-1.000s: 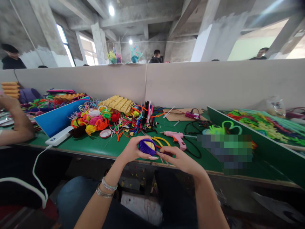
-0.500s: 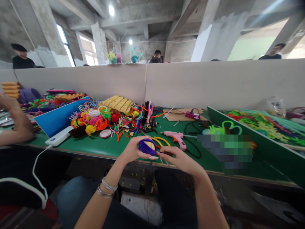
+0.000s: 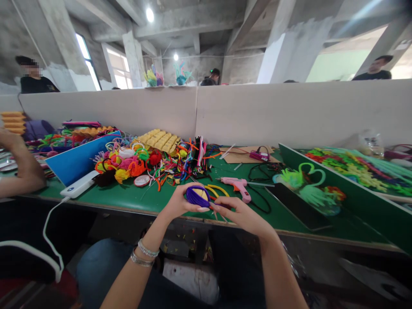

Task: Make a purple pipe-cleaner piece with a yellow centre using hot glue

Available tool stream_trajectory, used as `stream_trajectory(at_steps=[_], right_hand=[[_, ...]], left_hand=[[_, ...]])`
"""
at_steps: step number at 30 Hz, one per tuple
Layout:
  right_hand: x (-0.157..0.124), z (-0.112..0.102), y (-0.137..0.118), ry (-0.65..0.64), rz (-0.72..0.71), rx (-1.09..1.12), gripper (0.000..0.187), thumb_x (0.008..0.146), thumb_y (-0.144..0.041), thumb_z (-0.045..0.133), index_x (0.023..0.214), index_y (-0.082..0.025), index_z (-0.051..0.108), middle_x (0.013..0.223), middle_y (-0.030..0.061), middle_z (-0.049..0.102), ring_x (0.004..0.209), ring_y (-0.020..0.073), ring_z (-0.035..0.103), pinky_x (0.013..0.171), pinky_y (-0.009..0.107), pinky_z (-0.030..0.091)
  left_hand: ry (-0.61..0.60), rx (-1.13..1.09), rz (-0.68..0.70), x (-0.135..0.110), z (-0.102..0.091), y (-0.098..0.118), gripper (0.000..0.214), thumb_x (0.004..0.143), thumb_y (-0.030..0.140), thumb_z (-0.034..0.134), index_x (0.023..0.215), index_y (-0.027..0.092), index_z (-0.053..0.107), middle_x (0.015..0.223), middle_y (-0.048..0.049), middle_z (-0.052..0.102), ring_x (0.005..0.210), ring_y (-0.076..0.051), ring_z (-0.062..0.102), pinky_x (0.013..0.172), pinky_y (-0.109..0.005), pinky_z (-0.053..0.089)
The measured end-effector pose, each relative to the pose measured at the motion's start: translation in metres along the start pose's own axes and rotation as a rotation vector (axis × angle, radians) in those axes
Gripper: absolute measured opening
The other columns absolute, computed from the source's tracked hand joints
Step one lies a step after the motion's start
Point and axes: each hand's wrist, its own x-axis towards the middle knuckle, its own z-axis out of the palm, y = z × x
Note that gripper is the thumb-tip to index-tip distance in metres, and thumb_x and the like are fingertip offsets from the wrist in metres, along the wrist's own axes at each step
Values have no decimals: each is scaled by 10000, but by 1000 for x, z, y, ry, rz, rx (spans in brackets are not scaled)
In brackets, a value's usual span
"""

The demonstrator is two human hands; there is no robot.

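My left hand [image 3: 177,202] is closed around a small round piece wound with purple pipe cleaners [image 3: 195,198], its pale yellow inside turned upward. At the right edge of that piece, my right hand [image 3: 237,211] has thumb and fingers pinched together; the exact spot they grip is partly hidden. Yellow pipe cleaners [image 3: 219,190] lie on the green tabletop [image 3: 135,201] just behind my fingers. A pink hot glue gun [image 3: 238,184] rests a little beyond my right hand, nozzle pointing left.
Pompoms and pipe cleaners [image 3: 135,161] heap up behind on the left, beside a blue board [image 3: 83,159] and a white power strip [image 3: 79,183]. At right lie a dark phone [image 3: 298,207], green pipe-cleaner shapes [image 3: 317,194] and a green divider [image 3: 347,189]. Another person's arm [image 3: 24,161] is far left.
Both hands and the purple piece have shifted only very slightly to the left. My grip looks the same. People in the background have moved a little.
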Motion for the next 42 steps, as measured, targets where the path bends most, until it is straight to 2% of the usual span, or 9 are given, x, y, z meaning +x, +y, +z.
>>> stream_trajectory(at_steps=[7,10,15,22,27,32,42], right_hand=[[-5,3,-1,88,-50,-15,355,778,-523,525,832,-189,631,798,33,626,745,162,544,683,264,454],[-6,5,-4,122,-50,9,358,753,-525,554,874,-196,629,795,37,627,712,162,543,639,266,459],[-6,6,-11,154,-70,17,346,812,-517,481,797,-189,592,713,26,587,636,132,501,566,240,425],[-5,6,-6,158,-84,17,325,840,-491,454,765,-194,562,696,19,552,608,121,458,563,244,406],[-3,7,-8,140,-90,2,336,842,-493,447,749,-189,556,674,3,523,613,116,446,570,235,393],[-1,9,-11,114,-97,0,328,859,-472,429,781,-181,560,691,0,530,624,108,441,571,222,383],[3,9,-1,75,-96,7,280,889,-425,406,834,-184,539,686,-20,479,619,97,428,564,205,369]], left_hand=[[21,-274,-43,1,5,-9,725,329,511,814,916,129,622,848,-81,668,783,-222,631,722,-320,505],[16,-346,-38,1,6,-11,751,319,515,816,933,133,613,867,-87,668,812,-242,636,744,-347,509],[25,-353,-21,1,7,-9,778,299,496,827,952,139,600,878,-90,671,841,-256,638,774,-365,509],[33,-268,25,0,7,-6,726,336,466,832,945,138,611,882,-81,669,834,-240,633,775,-357,506],[80,-234,31,0,5,-12,759,302,485,829,938,135,607,904,-99,662,862,-264,622,783,-383,499],[113,-168,82,2,4,-15,705,337,498,817,912,138,625,874,-84,651,818,-229,609,754,-350,492],[185,181,247,1,0,1,553,407,507,790,828,168,674,838,-69,638,828,-228,560,780,-362,442]])
